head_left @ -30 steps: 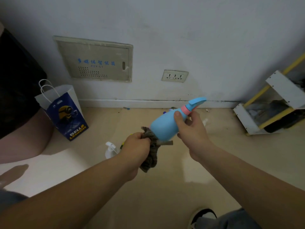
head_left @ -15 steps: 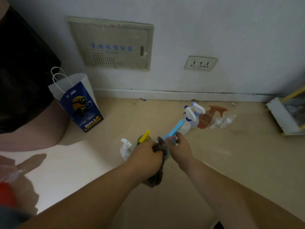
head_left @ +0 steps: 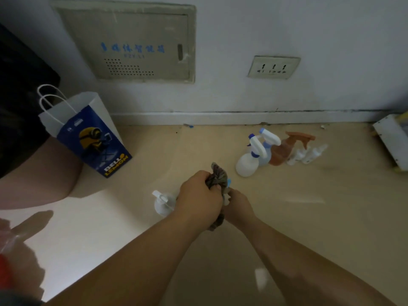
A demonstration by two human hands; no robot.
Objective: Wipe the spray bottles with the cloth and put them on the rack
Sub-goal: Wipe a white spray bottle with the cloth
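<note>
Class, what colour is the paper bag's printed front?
The bag front is blue; head view.

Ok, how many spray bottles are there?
7. Five by the wall: two white-trigger bottles, a brown bottle, two small white bottles. One white bottle beside the left hand. One blue bottle behind the cloth. Others may be hidden.

Left hand (head_left: 198, 195) grips cloth (head_left: 218, 175) over blue bottle (head_left: 229, 181) held in right hand (head_left: 239, 206).

Both forearms (head_left: 132, 261) bare to the frame edge, left grip (head_left: 198, 195) and right grip (head_left: 239, 206) bare too, grey fabric sliver (head_left: 15, 301) at lower-left corner
</note>
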